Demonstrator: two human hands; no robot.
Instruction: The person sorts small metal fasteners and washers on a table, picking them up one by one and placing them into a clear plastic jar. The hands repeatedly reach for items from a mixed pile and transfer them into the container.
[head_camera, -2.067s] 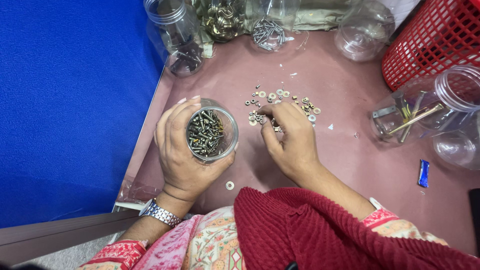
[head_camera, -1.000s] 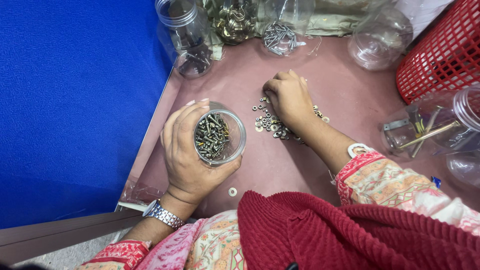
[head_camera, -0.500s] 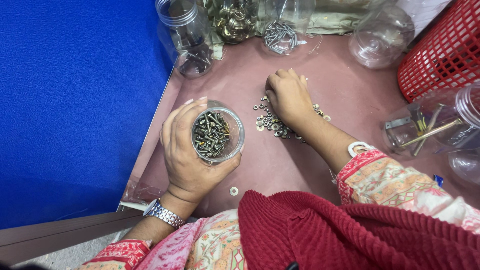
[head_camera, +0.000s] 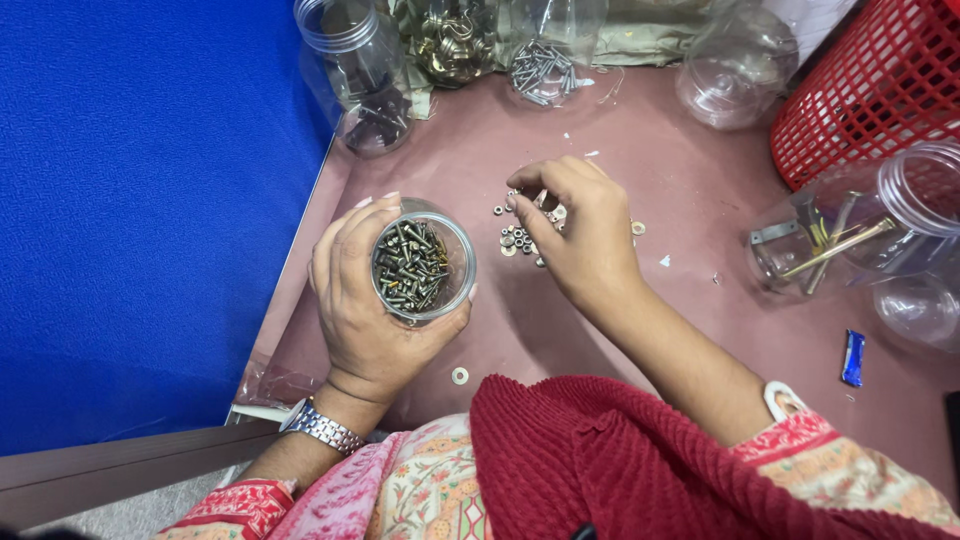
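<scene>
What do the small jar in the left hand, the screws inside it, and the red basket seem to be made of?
Small round clear jar: probably plastic, transparent and glossy. Short grey screws: metal, by their dull silver-brass shine. Red lattice basket: likely moulded plastic, with a uniform colour and an even grid. The left hand wraps around the jar.

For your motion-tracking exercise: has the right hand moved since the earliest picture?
Yes. The right hand has shifted away from the person, toward the far jars, over the pile of small nuts and washers; the lone washer shows how far.
</scene>
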